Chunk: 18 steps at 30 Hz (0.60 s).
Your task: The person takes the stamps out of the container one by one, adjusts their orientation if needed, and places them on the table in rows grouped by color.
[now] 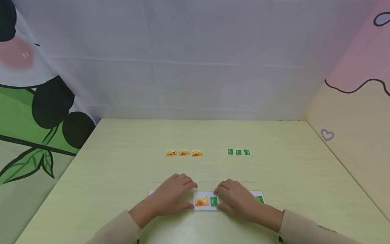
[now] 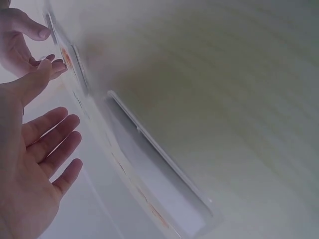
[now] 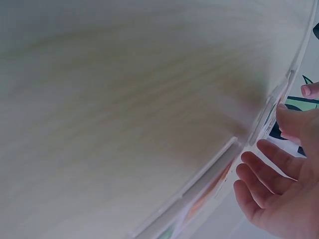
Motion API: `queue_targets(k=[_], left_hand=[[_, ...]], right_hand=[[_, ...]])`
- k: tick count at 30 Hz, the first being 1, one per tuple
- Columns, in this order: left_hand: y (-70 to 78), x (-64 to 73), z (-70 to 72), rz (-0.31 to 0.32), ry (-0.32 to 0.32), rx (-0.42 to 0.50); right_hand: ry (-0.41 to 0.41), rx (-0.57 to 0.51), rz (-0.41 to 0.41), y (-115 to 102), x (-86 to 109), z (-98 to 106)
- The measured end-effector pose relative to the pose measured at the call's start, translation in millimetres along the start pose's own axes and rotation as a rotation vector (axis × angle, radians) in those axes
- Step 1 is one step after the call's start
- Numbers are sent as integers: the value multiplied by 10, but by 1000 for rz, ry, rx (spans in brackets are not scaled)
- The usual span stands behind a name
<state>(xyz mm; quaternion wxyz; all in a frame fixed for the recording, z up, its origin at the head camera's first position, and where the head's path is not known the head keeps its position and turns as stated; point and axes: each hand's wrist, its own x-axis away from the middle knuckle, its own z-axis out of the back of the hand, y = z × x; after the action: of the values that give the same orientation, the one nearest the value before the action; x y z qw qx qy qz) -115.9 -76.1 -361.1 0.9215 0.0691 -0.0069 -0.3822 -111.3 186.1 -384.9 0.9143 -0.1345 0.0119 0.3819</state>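
Note:
A white card (image 1: 206, 207) bearing an orange picture and a green picture lies on the table between my two hands. My left hand (image 1: 174, 194) is at its left side, thumb tip right at the card's edge and the other fingers loosely extended. On the opposite side my right hand (image 1: 236, 200) has its thumb and index fingertip at the card's right edge. A second white card (image 1: 253, 193), with a green picture showing, is partly covered by my right hand. Only a corner of a third white card (image 1: 150, 192) shows beyond my left hand.
Three small orange picture pieces (image 1: 184, 153) lie in a row farther back on the pale table (image 1: 91, 189). To their right are three small green pieces (image 1: 238, 152). Faint transparent rectangles (image 1: 206, 173) lie between these rows and my hands. Printed cloth walls surround the table.

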Motion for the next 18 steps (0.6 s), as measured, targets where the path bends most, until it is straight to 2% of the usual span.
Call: queue_targets(k=[8, 18], left_hand=[[21, -70, -47, -32, 9, -29], [42, -147, -97, -29, -31, -37]], right_hand=[[-37, 7, -5, -9, -8, -11], [-73, 10, -7, -19, -33, -33]])
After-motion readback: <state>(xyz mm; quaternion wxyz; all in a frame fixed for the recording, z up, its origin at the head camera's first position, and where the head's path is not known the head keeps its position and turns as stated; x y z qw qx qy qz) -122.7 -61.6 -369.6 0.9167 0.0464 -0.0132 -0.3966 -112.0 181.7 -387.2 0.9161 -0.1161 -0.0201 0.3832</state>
